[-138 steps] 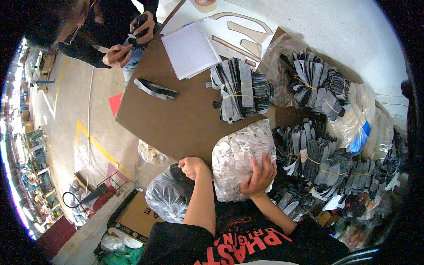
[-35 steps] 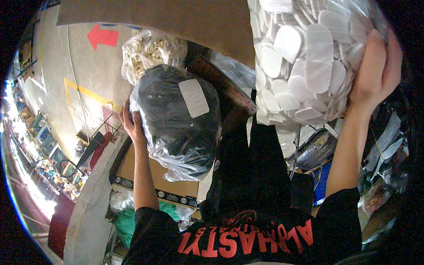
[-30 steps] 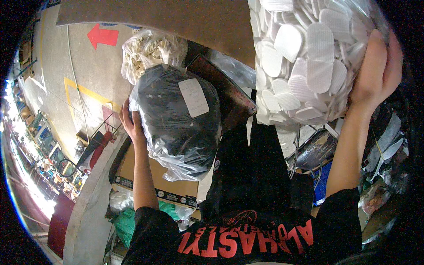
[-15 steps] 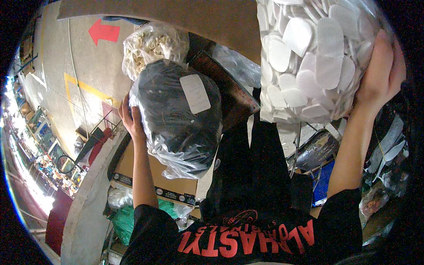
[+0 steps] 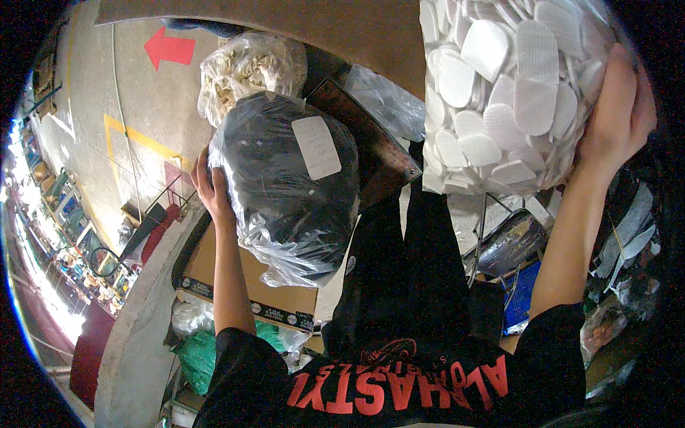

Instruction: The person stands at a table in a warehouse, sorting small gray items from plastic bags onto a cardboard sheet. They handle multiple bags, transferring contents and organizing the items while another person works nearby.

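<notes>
My left hand (image 5: 210, 187) lies curled round the left side of a clear plastic bag packed with black material (image 5: 278, 207); a white paper label (image 5: 316, 148) is on its upper right. At the upper right, my right hand (image 5: 615, 118) grips the right edge of a large clear bag of white rounded pads (image 5: 492, 93). Part of that hand's fingers is hidden behind the bag. Just beyond the black-filled bag sits another clear bag with cream-coloured pieces (image 5: 250, 71). What the black material is, I cannot make out.
A brown panel (image 5: 285, 25) spans the far side. Between the bags is a dark, rusty metal piece (image 5: 364, 135). Below my left arm are a cardboard box (image 5: 275, 278) and a green plastic bag (image 5: 203, 360). A low concrete wall (image 5: 146, 321) runs along the left.
Both hands keep their hold. The bag of white pads has shifted very slightly up and to the right; the black-filled bag has barely moved.
</notes>
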`<action>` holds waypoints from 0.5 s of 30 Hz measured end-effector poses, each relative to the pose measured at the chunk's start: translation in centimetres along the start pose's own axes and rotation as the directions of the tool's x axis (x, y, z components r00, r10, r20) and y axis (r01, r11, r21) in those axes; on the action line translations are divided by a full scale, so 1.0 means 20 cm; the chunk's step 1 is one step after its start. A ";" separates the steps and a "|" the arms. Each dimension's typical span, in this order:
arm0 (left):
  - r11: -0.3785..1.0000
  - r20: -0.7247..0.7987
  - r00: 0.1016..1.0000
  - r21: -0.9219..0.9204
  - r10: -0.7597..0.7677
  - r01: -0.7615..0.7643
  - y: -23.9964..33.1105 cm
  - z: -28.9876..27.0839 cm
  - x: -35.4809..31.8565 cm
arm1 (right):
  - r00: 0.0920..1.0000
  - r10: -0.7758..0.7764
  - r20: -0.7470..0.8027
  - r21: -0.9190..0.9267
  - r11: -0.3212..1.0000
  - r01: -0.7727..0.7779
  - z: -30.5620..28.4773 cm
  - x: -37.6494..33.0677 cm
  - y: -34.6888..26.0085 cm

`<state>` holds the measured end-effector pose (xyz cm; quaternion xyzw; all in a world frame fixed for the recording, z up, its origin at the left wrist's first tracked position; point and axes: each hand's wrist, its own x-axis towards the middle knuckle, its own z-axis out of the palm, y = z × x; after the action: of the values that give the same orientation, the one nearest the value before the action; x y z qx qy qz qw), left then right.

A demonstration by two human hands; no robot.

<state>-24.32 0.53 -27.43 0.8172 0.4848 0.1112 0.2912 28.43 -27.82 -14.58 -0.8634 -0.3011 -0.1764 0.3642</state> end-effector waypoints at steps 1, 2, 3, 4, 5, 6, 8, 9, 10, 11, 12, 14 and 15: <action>1.000 0.001 1.000 -0.007 0.001 -0.001 0.00 0.00 0.00 | 1.000 0.009 0.006 0.037 0.999 -0.009 0.00 0.00 0.01; 1.000 0.000 1.000 -0.005 0.000 0.000 0.00 0.00 0.00 | 1.000 0.010 0.015 0.056 0.998 -0.011 0.00 0.01 0.01; 1.000 0.000 1.000 -0.003 -0.001 0.001 0.00 0.00 0.00 | 1.000 0.011 0.024 0.074 0.997 -0.013 0.00 0.01 0.02; 1.000 -0.001 1.000 -0.002 -0.003 0.003 0.00 0.00 0.00 | 0.999 0.005 0.036 0.074 0.997 -0.007 0.00 0.02 0.02; 1.000 -0.002 1.000 -0.006 -0.004 0.004 0.00 0.00 0.00 | 0.999 -0.004 0.037 0.072 0.997 0.002 0.00 0.02 0.03; 1.000 -0.002 1.000 -0.011 -0.005 0.005 0.00 0.00 0.00 | 0.999 -0.013 0.039 0.070 0.997 0.011 -0.01 0.03 0.04; 1.000 -0.003 1.000 -0.022 -0.009 0.009 0.00 0.00 0.00 | 0.999 -0.027 0.033 0.073 0.997 0.024 -0.01 0.02 0.04; 1.000 -0.004 1.000 -0.029 -0.011 0.011 0.00 0.01 0.00 | 0.999 -0.029 0.035 0.078 0.997 0.026 -0.01 0.02 0.05; 0.999 -0.004 1.000 -0.035 -0.014 0.014 0.00 0.01 0.00 | 0.999 -0.021 0.048 0.093 0.995 0.016 -0.01 0.02 0.05; 0.999 -0.007 1.000 -0.030 -0.013 0.013 0.00 0.01 0.00 | 0.998 -0.019 0.057 0.096 0.995 0.014 -0.01 0.03 0.05; 1.000 -0.009 1.000 -0.025 -0.013 0.012 -0.01 0.01 0.00 | 0.998 -0.018 0.065 0.098 0.995 0.011 -0.01 0.03 0.05; 1.000 -0.011 1.000 -0.015 -0.006 0.006 -0.01 0.01 0.00 | 0.997 -0.024 0.070 0.081 0.997 0.018 -0.02 0.03 0.06; 1.000 -0.010 1.000 -0.009 0.000 0.000 -0.01 0.01 0.00 | 0.997 -0.026 0.072 0.075 0.997 0.021 -0.02 0.03 0.06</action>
<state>-24.41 0.51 -27.61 0.8152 0.4859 0.1174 0.2924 29.68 -28.43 -14.60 -0.8516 -0.3306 -0.1380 0.3826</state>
